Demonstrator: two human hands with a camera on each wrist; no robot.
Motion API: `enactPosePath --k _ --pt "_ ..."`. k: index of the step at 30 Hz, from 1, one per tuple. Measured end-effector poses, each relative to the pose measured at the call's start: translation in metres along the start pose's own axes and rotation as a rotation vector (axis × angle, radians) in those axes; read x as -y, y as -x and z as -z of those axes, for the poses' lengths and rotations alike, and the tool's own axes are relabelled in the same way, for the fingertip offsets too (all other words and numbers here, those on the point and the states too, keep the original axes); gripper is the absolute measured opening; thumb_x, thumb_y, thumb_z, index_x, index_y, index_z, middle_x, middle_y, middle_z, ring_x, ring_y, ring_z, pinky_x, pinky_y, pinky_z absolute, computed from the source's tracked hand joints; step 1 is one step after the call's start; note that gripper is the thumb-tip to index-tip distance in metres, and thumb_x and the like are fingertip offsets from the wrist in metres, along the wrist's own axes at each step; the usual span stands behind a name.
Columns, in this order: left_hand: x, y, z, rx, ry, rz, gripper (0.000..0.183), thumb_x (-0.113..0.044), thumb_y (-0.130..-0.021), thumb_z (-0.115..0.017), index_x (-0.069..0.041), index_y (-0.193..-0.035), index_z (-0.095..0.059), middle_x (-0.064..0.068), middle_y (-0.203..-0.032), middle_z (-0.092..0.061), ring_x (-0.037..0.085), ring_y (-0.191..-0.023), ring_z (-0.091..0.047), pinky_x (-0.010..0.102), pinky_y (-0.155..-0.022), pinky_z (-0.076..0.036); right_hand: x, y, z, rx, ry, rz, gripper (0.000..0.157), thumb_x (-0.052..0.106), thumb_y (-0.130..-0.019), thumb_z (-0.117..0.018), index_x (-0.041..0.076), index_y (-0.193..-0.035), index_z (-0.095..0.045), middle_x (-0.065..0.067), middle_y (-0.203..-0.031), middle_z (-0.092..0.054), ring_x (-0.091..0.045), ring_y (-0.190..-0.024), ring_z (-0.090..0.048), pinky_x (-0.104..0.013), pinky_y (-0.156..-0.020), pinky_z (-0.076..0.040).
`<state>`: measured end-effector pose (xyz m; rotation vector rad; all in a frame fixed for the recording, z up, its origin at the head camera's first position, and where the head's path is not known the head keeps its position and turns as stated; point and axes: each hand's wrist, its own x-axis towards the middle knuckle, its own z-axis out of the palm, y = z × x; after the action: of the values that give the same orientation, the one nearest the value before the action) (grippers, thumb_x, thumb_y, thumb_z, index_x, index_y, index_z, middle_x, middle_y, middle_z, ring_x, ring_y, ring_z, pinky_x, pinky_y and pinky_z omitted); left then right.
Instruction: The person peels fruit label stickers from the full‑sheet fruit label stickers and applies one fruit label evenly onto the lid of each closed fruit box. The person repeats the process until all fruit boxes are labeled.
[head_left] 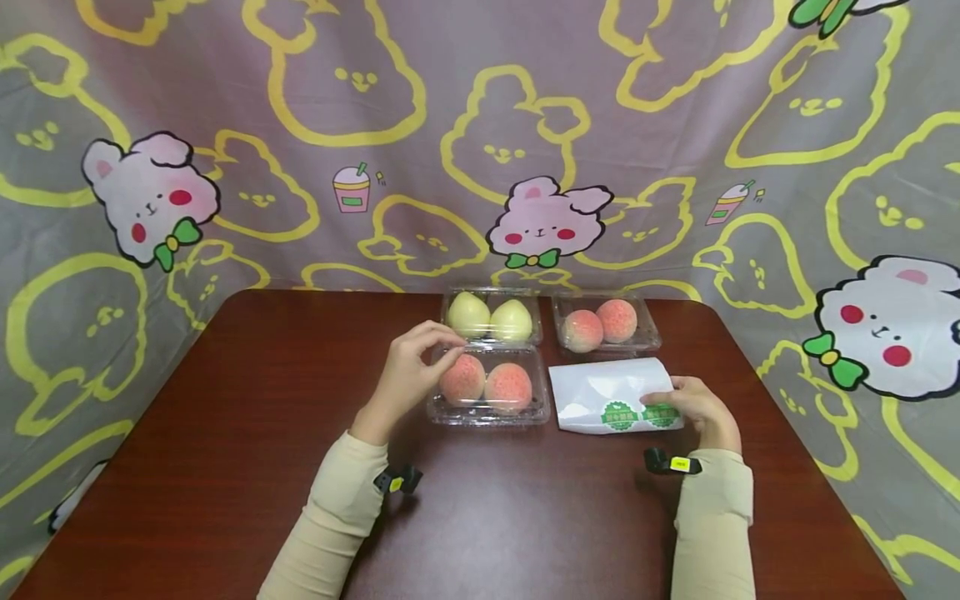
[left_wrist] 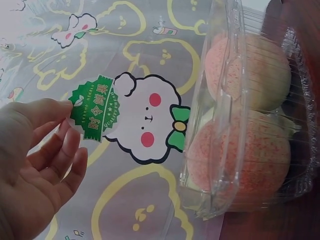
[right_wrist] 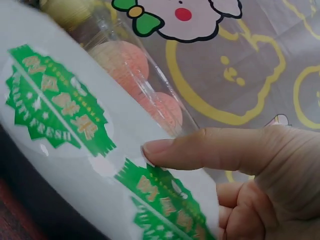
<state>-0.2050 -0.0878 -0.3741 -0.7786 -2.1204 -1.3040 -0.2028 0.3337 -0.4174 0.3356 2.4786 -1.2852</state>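
Note:
Between thumb and fingertips, my left hand (head_left: 407,372) pinches a green scalloped sticker (left_wrist: 93,112) with pale lettering. In the head view this hand is over the left side of a clear plastic box (head_left: 491,419) that holds two pink peaches (head_left: 509,388). The left wrist view shows the sticker apart from the box. A white sticker sheet (head_left: 588,386) with green labels along its lower edge is held at its right end by my right hand (head_left: 707,411). The right thumb (right_wrist: 185,150) lies on top of the sheet, with the other fingers partly hidden beneath.
Behind the near box stands another clear box (head_left: 536,321) with two pale yellow-green fruits (head_left: 512,321). To its right, a third box (head_left: 651,337) contains two pink peaches (head_left: 617,321). A cartoon-print curtain (head_left: 420,179) surrounds the brown table (head_left: 247,450) at the back and sides.

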Motion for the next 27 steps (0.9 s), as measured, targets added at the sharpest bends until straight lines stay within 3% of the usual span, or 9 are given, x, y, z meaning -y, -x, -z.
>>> enactPosePath --k 7,14,21,27 --pt "0.000 0.001 0.000 0.022 0.001 0.039 0.006 -0.003 -0.081 -0.074 -0.003 -0.087 -0.074 0.011 -0.088 -0.070 0.021 -0.071 -0.056 0.013 -0.061 -0.040 0.003 0.003 -0.001 -0.008 0.016 -0.059 0.055 0.023 -0.085 -0.070 -0.015 -0.121 -0.053 -0.003 -0.088 -0.069 -0.014 -0.082 -0.063 -0.031 -0.076 -0.053" --pt "0.001 0.000 -0.001 0.017 -0.012 0.040 0.006 -0.002 -0.081 -0.074 -0.004 -0.086 -0.074 0.010 -0.087 -0.070 0.017 -0.071 -0.056 0.012 -0.061 -0.040 0.004 0.005 0.001 -0.041 0.027 -0.098 0.065 0.027 -0.088 -0.067 -0.014 -0.131 -0.042 -0.018 -0.110 -0.062 -0.028 -0.102 -0.059 -0.042 -0.089 -0.050" --pt "0.002 0.001 -0.002 0.025 -0.009 0.058 0.006 -0.002 -0.081 -0.074 -0.003 -0.086 -0.074 0.011 -0.086 -0.070 0.023 -0.069 -0.056 0.014 -0.061 -0.040 0.006 0.007 0.003 -0.085 0.018 -0.094 0.067 0.026 -0.089 -0.067 -0.017 -0.133 -0.040 -0.030 -0.121 -0.056 -0.030 -0.098 -0.064 -0.050 -0.097 -0.051" --pt "0.003 0.002 -0.003 0.029 -0.012 0.061 0.006 -0.003 -0.081 -0.074 -0.003 -0.086 -0.074 0.010 -0.085 -0.069 0.026 -0.069 -0.057 0.019 -0.060 -0.043 0.007 0.011 0.006 -0.140 -0.012 -0.100 0.061 0.026 -0.089 -0.067 -0.017 -0.129 -0.046 -0.018 -0.104 -0.064 -0.015 -0.081 -0.064 -0.042 -0.088 -0.057"
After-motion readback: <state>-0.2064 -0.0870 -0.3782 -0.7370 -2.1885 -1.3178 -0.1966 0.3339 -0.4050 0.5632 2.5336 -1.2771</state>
